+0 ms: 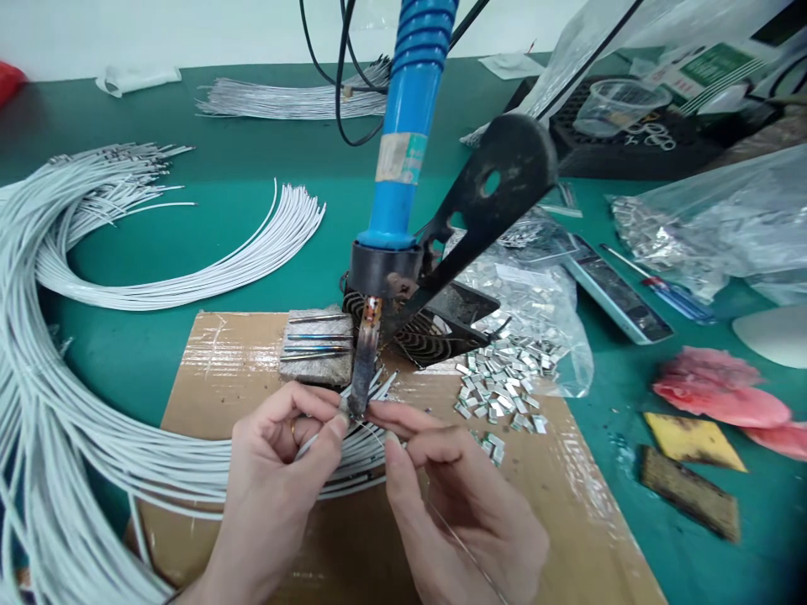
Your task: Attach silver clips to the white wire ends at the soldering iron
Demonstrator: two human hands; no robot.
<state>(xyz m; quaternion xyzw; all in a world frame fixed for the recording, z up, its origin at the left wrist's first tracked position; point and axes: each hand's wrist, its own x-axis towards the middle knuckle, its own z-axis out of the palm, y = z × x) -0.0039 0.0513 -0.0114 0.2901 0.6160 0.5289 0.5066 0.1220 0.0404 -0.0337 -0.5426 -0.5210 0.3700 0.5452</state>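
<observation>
A blue soldering iron (407, 160) hangs tip-down in a black stand arm (485, 202), its dark tip (362, 378) between my two hands. My left hand (283, 470) pinches the end of a white cable (307, 445) close to that tip; a small part at the cable end is mostly hidden by the fingers. Thin solder wire (463, 550) runs through my right hand (454, 487), pinched between thumb and fingers, its end near the iron tip. Behind and below both hands lies a bundle of white cables (182, 462) on a cardboard sheet (252, 555).
Small metal-and-green connector pieces (504, 382) lie loose beside a clear bag (567, 336). A black fan (422, 332) and a grey block with metal rods (315, 370) stand behind the tip. Rightward are a phone (621, 290), screwdriver (661, 290) and yellow sponge (693, 439).
</observation>
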